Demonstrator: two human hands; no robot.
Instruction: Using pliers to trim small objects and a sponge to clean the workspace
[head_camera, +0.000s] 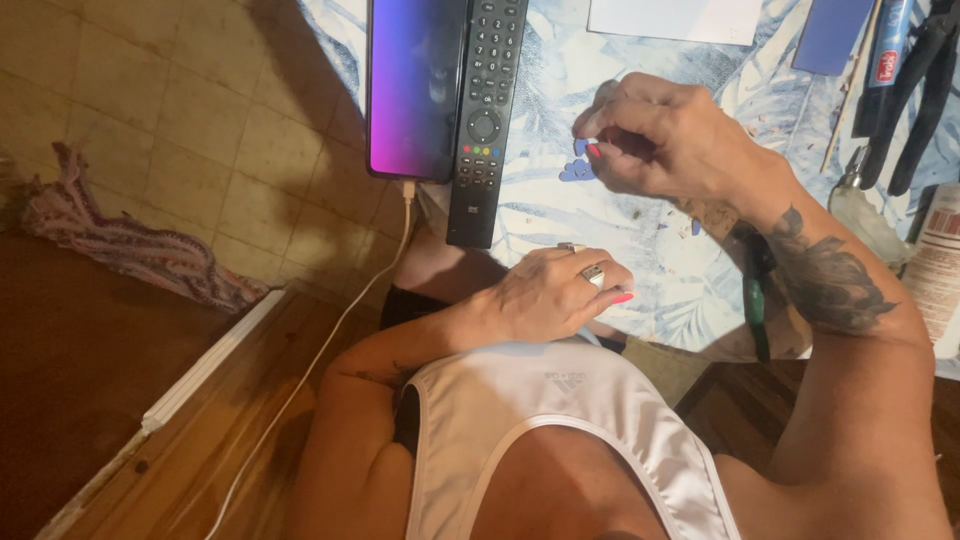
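A pink rag (130, 245) lies on the floor at far left. On the table (640, 250), a phone (415, 85) lies beside a remote (485, 110). The left hand (550, 295) rests curled at the table edge, holding nothing. The right hand (660, 135) pinches a small blue piece (581, 147) just above another blue piece (577, 172) lying on the cloth. Pliers (915, 90) lie at far right.

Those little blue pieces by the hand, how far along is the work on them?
Done: nothing looks finished. A few small blue pieces lie loose on the patterned tablecloth. In hand: the right hand pinches one tiny piece in its fingers; the left hand rests at the table edge. Left: the loose pieces.
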